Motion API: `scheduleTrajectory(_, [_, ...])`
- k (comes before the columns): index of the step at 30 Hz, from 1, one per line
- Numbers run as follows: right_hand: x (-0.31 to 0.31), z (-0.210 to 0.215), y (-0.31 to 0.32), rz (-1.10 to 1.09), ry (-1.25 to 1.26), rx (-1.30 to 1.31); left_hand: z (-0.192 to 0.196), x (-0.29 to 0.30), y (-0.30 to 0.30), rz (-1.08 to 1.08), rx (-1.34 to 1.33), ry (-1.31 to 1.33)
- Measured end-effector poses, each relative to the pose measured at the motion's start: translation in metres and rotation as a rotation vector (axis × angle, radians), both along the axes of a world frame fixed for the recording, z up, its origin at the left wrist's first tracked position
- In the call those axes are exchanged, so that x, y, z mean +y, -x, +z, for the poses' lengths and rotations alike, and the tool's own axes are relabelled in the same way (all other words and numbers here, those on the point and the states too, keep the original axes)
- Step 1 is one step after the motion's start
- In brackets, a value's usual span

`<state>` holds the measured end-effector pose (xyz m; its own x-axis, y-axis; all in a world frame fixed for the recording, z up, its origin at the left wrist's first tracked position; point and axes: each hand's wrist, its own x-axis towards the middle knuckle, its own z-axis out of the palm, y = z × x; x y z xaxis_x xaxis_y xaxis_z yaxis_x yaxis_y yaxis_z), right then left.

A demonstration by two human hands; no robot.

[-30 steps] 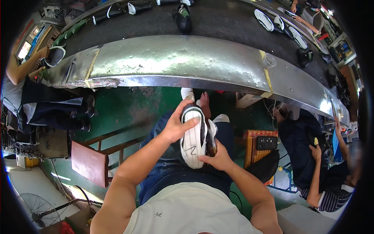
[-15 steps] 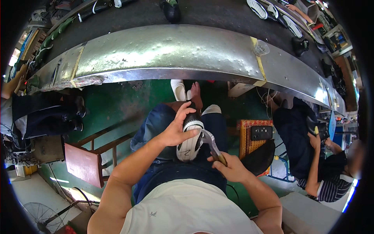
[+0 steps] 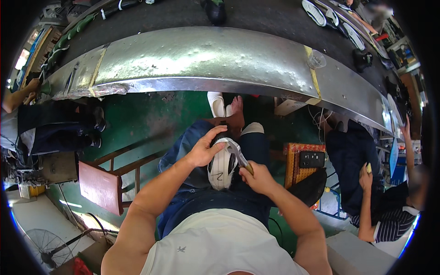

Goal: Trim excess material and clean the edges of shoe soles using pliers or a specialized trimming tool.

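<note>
A shoe (image 3: 221, 168) lies bottom up over my lap, with a pale underside, a dark handwritten mark and white edging round its far end. My left hand (image 3: 202, 150) is closed round that far end, with the thumb pressed on the edging. In my right hand (image 3: 259, 178) is a pair of shoemaker's lasting pliers (image 3: 237, 153), gripped by the brownish handle. Their curved metal head meets the shoe's far right edge, close to my left thumb. What the jaws hold is too small to make out.
Ahead runs a metal-edged bench (image 3: 201, 55) with a dark belt carrying shoes (image 3: 314, 13). A wooden stool (image 3: 101, 187) stands left. On the right, a phone (image 3: 312, 159) lies on a woven seat (image 3: 293, 172). Co-workers sit on both sides.
My right hand has moved left and up, bringing the pliers closer along the shoe's far edge. My left hand still holds the shoe. The right-hand co-worker has raised an arm toward the bench.
</note>
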<state>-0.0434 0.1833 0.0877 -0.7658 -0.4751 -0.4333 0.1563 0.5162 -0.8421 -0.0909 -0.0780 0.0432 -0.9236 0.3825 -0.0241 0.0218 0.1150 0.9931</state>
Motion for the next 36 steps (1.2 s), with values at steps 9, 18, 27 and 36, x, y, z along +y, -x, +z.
scheduleTrajectory(9, [-0.013,0.0,-0.022,0.0,-0.203,0.385,0.0,-0.011,-0.005,0.079,-0.243,-0.138])
scheduleTrajectory(18, [0.007,0.071,0.01,-0.02,-0.042,-0.234,-0.007,0.004,0.012,0.129,-0.506,-0.13])
scheduleTrajectory(27, [0.016,0.011,0.016,-0.167,0.007,-0.157,0.009,0.024,-0.012,0.19,-0.452,0.034])
scheduleTrajectory(36, [0.048,0.036,-0.03,0.088,-0.247,-0.088,-0.008,0.01,-0.037,0.019,-0.548,-0.23])
